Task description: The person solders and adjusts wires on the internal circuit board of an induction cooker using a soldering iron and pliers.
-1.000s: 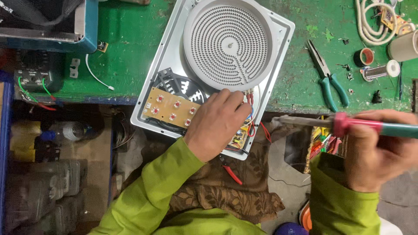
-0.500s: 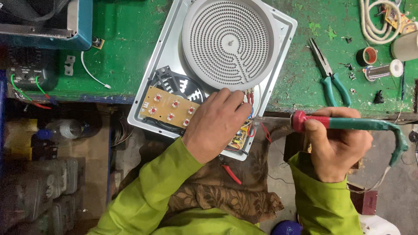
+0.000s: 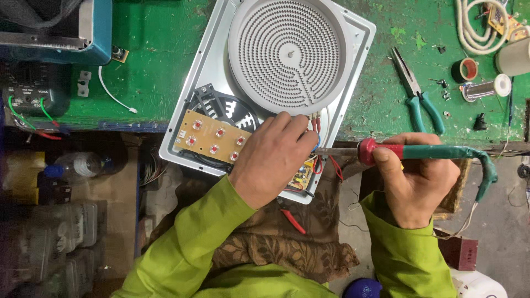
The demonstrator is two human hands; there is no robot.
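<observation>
The open cooker (image 3: 259, 72) overhangs the green worktop (image 3: 149, 66) edge. Left hand (image 3: 273, 160) presses flat, fingers together, on its small board beside the button panel (image 3: 212, 138), clamped on nothing. Right of that, the right hand (image 3: 417, 179) is closed round the soldering iron (image 3: 425, 152), tip at the wires. Iron looks light, stiff, hot-tipped: hold the taped handle. Pliers (image 3: 417, 94) lie further right

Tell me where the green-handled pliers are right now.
In the head view, the pliers lie on the green bench to the right of the opened hotplate, just above the soldering iron.
</observation>
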